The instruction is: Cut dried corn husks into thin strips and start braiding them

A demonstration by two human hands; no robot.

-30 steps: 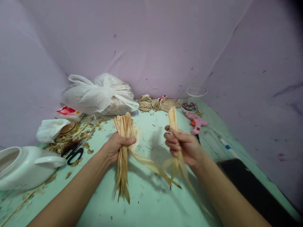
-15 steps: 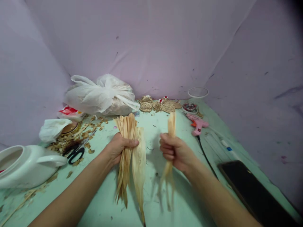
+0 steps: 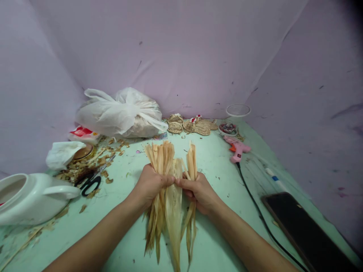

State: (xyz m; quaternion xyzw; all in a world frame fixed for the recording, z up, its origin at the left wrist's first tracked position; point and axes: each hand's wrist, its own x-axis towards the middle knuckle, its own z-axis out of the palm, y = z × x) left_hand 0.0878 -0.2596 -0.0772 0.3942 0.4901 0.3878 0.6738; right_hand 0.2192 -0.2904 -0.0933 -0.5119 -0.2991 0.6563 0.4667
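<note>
Husks [image 3: 159,158] — clasped in left hand [image 3: 154,185].

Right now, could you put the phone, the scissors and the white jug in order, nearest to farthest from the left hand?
1. Scissors: just left of the left hand.
2. White jug: farther left.
3. Phone: far right, past the right hand.

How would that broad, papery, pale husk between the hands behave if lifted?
The broad, papery, pale husk looks thin, so probably light. Its long, slender tail suggests it would flop. Its dry look hints it may split.
</note>
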